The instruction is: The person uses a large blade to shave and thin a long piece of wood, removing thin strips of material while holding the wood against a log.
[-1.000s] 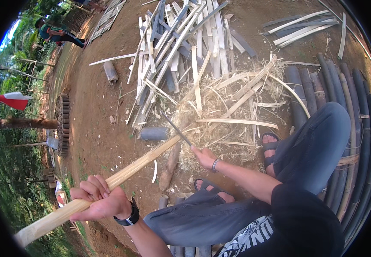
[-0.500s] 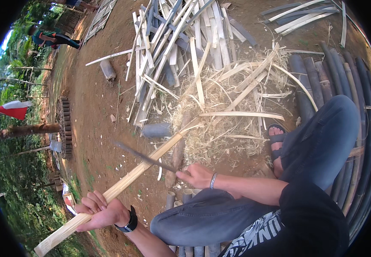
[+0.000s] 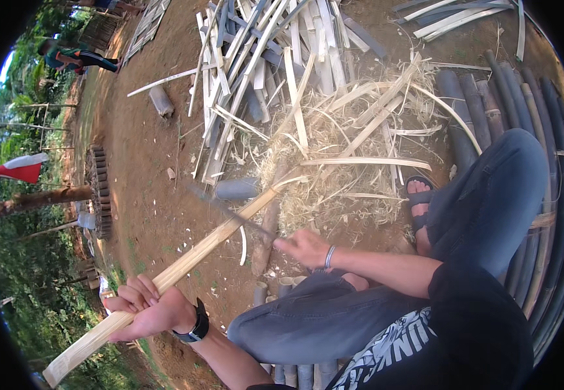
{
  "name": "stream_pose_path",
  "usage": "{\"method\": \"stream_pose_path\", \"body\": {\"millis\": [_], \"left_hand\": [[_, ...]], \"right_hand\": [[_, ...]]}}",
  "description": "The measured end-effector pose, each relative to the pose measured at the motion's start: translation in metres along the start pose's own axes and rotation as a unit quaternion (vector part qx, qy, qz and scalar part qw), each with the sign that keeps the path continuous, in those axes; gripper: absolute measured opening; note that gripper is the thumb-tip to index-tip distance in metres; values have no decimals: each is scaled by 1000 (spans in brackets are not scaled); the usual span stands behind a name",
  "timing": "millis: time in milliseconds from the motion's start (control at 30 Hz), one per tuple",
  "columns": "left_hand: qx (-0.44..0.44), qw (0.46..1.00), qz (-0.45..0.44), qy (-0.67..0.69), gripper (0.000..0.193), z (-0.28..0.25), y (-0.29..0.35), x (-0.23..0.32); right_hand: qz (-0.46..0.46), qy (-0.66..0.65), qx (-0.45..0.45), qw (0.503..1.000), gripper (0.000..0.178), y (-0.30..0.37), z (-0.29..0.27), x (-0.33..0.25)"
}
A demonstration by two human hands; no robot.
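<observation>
A long, pale split bamboo strip (image 3: 207, 246) runs slantwise from the lower left toward the middle of the view. My left hand (image 3: 147, 308) is wrapped around its near part, with a short end sticking out past the palm. My right hand (image 3: 303, 249) grips the handle of a long dark knife (image 3: 230, 216), the handle mostly covered by my fingers. Its blade, smeared by motion, crosses the strip beyond its middle. The strip's far end lies over a round wooden stick (image 3: 268, 237) on the ground, next to curly shavings (image 3: 334, 188).
A heap of split bamboo strips (image 3: 262, 58) lies at the far side. Dark bamboo poles (image 3: 529, 110) are lined up at the right, beside my bent leg (image 3: 496, 201). A short bamboo piece (image 3: 236, 188) lies by the shavings. Another person (image 3: 77, 60) is at the far left.
My right hand and the knife have moved away from me along the strip, toward its far end. My left hand keeps its hold at nearly the same place.
</observation>
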State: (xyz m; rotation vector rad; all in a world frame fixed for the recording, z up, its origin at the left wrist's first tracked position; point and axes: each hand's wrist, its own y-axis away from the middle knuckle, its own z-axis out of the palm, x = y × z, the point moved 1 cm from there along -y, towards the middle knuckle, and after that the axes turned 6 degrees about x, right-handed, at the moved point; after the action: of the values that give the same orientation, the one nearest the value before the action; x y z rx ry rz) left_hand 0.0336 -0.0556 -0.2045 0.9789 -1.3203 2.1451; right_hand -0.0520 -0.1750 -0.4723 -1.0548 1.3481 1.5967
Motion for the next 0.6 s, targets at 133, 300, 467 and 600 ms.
{"method": "stream_pose_path", "body": {"millis": [133, 300, 467, 600], "left_hand": [[3, 1000, -3, 3, 62, 18, 1, -6], [14, 1000, 6, -5, 61, 9, -1, -4], [26, 1000, 7, -14, 62, 25, -1, -5], [30, 999, 6, -19, 62, 12, -5, -5]], "right_hand": [[142, -87, 127, 978, 67, -5, 14, 23], [-50, 20, 27, 998, 67, 1, 1, 6], [163, -75, 111, 977, 67, -19, 3, 46], [-134, 10, 11, 991, 66, 3, 22, -14]]}}
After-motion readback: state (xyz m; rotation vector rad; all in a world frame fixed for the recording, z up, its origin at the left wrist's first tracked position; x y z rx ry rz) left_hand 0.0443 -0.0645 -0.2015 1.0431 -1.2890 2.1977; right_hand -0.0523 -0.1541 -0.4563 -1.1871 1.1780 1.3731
